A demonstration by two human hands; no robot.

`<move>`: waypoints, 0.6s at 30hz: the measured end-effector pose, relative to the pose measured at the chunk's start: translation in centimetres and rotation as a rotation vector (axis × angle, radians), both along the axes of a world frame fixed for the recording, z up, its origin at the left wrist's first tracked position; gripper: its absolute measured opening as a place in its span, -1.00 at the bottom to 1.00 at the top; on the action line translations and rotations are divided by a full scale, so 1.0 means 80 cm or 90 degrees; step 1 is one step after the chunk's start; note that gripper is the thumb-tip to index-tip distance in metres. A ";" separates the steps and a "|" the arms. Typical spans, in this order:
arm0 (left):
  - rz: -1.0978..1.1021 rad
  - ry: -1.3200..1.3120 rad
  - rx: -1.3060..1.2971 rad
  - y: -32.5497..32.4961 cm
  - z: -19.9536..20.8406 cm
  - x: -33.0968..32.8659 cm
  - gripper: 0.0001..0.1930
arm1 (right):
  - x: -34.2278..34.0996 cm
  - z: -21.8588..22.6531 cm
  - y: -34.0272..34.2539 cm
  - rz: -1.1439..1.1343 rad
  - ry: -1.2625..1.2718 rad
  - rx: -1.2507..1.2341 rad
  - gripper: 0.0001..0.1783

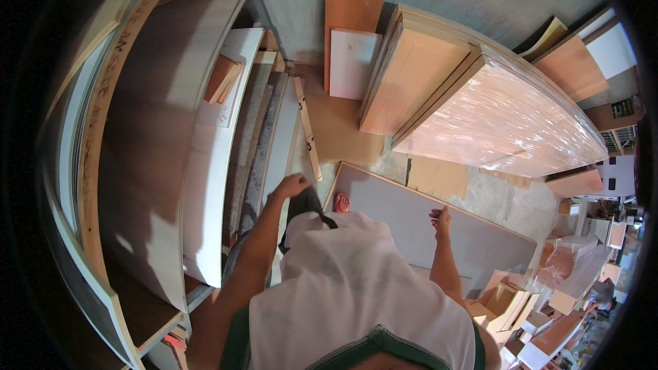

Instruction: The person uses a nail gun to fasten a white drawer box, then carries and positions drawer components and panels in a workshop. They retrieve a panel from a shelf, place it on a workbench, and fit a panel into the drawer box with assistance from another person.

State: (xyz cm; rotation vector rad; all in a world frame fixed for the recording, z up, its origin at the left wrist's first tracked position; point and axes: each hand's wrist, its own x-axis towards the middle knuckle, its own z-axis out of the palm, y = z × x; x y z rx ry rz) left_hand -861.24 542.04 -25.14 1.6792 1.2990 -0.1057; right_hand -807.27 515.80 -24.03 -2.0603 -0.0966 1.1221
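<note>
My left hand (pixel 293 185) hangs near the lower end of a narrow wooden strip (pixel 308 130), its fingers curled in, and nothing shows in it. My right hand (pixel 441 219) is held out over a large grey panel (pixel 391 205) with a thin wooden edge. Its fingers are loosely bent and apart, with nothing between them. The panel lies flat on the floor in front of my body, which hides part of it. One foot in a red sandal (pixel 340 201) shows at the panel's left end.
Tall boards (pixel 157 151) stand on edge at the left, with a small wooden bundle (pixel 223 79) against a white one. Wrapped door panels (pixel 507 116) lean on the far wall. Flattened cardboard (pixel 439 179) lies on the floor. Wood pieces (pixel 504 301) crowd the lower right.
</note>
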 end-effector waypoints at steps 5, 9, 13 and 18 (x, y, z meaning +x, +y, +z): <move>-0.093 -0.061 0.069 0.186 -0.026 0.111 -0.68 | -0.033 -0.004 -0.036 -0.102 -0.050 -0.083 -0.62; -0.130 -0.069 0.076 0.348 -0.039 0.206 -0.70 | -0.120 -0.031 -0.019 -0.239 -0.021 -0.122 -0.73; -0.184 -0.022 0.227 0.530 -0.045 0.294 -0.68 | -0.204 -0.032 0.067 -0.189 -0.060 -0.223 -0.72; -0.169 0.053 0.373 0.678 -0.032 0.377 -0.48 | -0.247 0.009 0.215 -0.142 -0.170 -0.223 -0.64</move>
